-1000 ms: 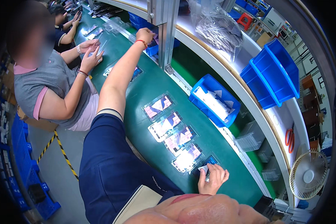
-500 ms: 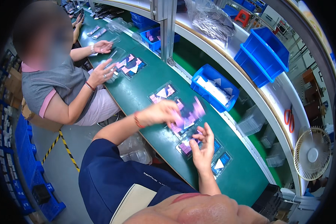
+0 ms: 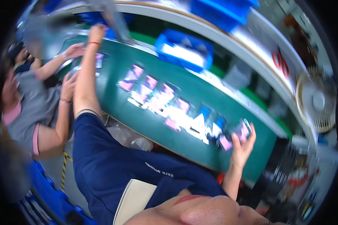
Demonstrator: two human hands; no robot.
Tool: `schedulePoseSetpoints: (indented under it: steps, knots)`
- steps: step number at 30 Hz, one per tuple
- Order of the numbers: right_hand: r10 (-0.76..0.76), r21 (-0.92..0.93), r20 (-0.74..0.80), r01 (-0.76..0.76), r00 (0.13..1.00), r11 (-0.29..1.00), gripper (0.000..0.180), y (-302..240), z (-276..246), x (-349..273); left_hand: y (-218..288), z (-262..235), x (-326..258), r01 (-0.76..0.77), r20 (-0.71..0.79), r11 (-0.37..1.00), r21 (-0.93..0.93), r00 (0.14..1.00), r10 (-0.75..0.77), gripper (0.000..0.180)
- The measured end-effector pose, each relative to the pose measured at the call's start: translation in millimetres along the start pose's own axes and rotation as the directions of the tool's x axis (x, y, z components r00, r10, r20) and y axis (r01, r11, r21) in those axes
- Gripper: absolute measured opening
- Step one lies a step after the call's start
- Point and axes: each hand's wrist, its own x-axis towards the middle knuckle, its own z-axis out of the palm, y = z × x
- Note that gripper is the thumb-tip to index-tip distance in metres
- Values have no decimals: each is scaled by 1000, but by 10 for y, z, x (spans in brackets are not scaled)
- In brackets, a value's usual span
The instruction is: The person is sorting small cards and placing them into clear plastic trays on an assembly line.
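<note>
My left arm stretches to the far left across the green table [image 3: 114, 75]. The left hand [image 3: 96, 33], below a red bracelet, is by a blue bin [image 3: 110, 33] at the table's back edge; its fingers are smeared by motion. My right hand [image 3: 242, 147] is at the right end of the table, with thumb and fingers closed around a flat pink-and-grey piece [image 3: 243, 131]. Close to that hand's thumb lies a pink piece [image 3: 225, 143]. A row of flat panels with pink and white pieces [image 3: 150, 84] runs along the table, blurred and glaring, toward the right hand.
A blue bin of white pieces [image 3: 180, 63] stands behind the row. Blue bins [image 3: 218, 15] and red-handled scissors [image 3: 281, 63] rest on the shelf, with a fan [image 3: 319, 99] at right. A co-worker's hands [image 3: 68, 86] are close to my left forearm. Black trays [image 3: 278, 157] stand at lower right.
My left hand has swung from above the panels to the far left. My right hand has moved right and now grips a pink-and-grey piece. The whole view has turned.
</note>
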Motion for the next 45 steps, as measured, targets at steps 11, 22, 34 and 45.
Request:
schedulePoseSetpoints:
  steps: [11, 22, 34, 45]
  knots:
    - [-93, -583, 134, 155, 987, 797, 85, 358, 463, -100, -1502, 1441, 1205, -188, 221, 935, 300, 967, 123, 50]
    - [-281, -828, 279, 378, 918, 413, 78, 421, 858, 64, -944, 1306, 1022, 166, 106, 981, 98, 979, -176, 45]
    - [-335, -801, 331, 450, 882, 394, 72, 313, 719, -51, 242, 452, 513, 257, -60, 966, -13, 965, -257, 23]
    - [-375, -652, 379, 532, 846, 541, 66, 191, 684, -147, 493, -591, -793, 270, 305, -166, -948, 638, -707, 8]
